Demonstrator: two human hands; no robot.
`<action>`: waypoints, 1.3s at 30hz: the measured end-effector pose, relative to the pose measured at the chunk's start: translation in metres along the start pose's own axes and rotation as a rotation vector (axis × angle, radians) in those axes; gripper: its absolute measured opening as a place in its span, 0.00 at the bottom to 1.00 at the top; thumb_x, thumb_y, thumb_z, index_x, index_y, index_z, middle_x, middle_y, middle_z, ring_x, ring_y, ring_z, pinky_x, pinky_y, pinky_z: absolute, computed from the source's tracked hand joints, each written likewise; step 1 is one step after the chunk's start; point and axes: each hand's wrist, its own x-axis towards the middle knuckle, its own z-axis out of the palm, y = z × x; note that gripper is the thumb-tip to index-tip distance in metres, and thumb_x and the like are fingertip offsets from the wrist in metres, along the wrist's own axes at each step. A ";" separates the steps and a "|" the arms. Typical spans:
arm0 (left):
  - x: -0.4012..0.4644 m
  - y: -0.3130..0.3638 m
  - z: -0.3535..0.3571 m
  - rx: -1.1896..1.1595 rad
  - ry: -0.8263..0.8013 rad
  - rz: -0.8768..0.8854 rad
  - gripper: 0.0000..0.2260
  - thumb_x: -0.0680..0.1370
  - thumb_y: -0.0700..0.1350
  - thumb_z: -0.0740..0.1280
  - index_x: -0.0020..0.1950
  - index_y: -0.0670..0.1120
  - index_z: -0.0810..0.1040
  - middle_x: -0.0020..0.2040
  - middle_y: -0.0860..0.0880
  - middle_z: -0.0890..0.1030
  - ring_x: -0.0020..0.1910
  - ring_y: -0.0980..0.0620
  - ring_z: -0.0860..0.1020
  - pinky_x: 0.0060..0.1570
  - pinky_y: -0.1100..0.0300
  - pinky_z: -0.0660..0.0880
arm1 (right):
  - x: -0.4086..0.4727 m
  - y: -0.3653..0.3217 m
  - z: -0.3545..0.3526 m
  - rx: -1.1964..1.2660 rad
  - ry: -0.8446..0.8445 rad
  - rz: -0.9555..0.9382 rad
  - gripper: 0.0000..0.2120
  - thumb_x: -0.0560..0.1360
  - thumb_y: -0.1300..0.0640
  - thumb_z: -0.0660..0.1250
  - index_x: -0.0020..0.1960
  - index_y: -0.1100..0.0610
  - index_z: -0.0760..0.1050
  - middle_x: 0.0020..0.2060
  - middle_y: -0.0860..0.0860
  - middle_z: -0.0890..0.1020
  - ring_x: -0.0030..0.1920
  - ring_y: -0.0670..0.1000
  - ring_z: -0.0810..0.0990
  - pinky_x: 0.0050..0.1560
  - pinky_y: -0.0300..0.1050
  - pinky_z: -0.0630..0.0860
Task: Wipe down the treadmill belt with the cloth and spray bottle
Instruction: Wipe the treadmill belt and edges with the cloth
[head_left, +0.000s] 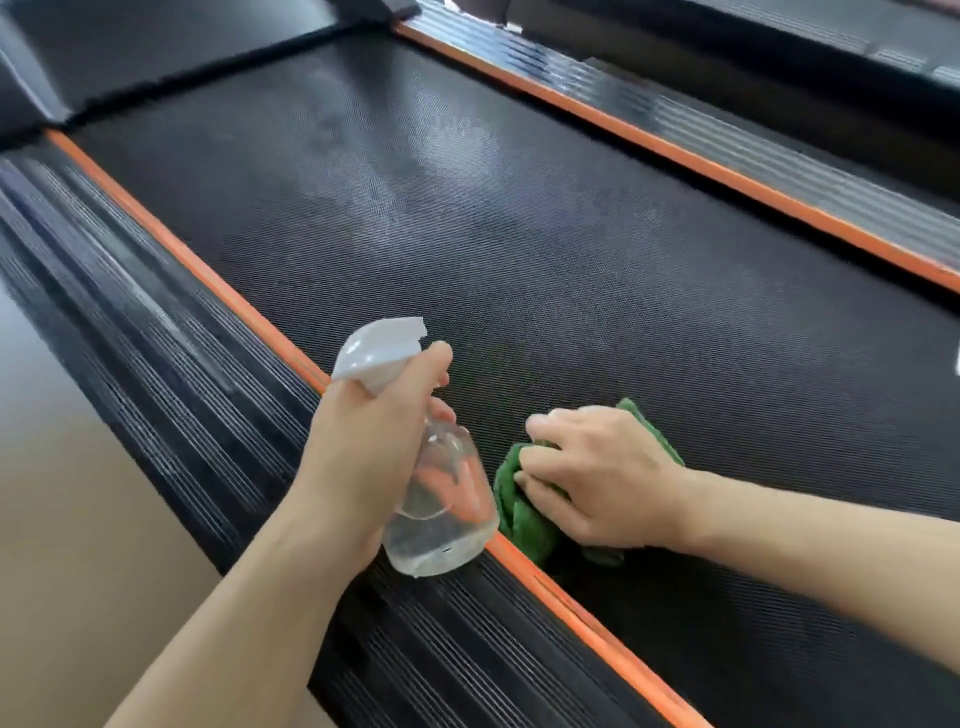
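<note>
The black textured treadmill belt (545, 249) runs diagonally across the view, with a paler wet-looking patch near its far middle. My left hand (374, 431) grips a clear spray bottle (441, 514) with a white trigger head, held above the belt's left edge, nozzle pointing toward the belt. My right hand (592, 473) rests on a bunched green cloth (519, 509) on the belt, close to the left orange strip, fingers curled over the cloth. Bottle and cloth sit close together.
Orange strips (171, 244) border the belt on both sides, with ribbed black side rails (156, 364) outside them. Light floor (62, 519) lies to the left. A second machine's dark deck (831, 41) shows at the top right.
</note>
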 end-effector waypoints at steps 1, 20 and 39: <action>0.000 0.000 0.001 -0.009 -0.012 -0.005 0.11 0.79 0.54 0.72 0.44 0.47 0.83 0.37 0.48 0.81 0.37 0.42 0.83 0.42 0.48 0.79 | 0.016 0.012 0.006 -0.031 0.026 0.042 0.15 0.80 0.48 0.59 0.37 0.53 0.71 0.38 0.50 0.73 0.36 0.54 0.74 0.34 0.48 0.70; 0.004 0.000 0.016 0.015 0.003 -0.004 0.15 0.78 0.56 0.74 0.37 0.48 0.82 0.37 0.46 0.80 0.40 0.42 0.83 0.40 0.47 0.80 | -0.053 0.017 -0.014 -0.041 0.015 0.160 0.15 0.79 0.49 0.60 0.35 0.53 0.69 0.36 0.48 0.71 0.35 0.50 0.70 0.34 0.46 0.66; 0.008 -0.001 -0.016 0.047 0.097 0.054 0.18 0.71 0.61 0.74 0.42 0.46 0.84 0.36 0.48 0.82 0.42 0.43 0.83 0.54 0.41 0.81 | 0.009 -0.017 0.001 0.057 -0.016 0.041 0.15 0.79 0.47 0.59 0.36 0.52 0.71 0.38 0.48 0.72 0.36 0.52 0.73 0.35 0.48 0.69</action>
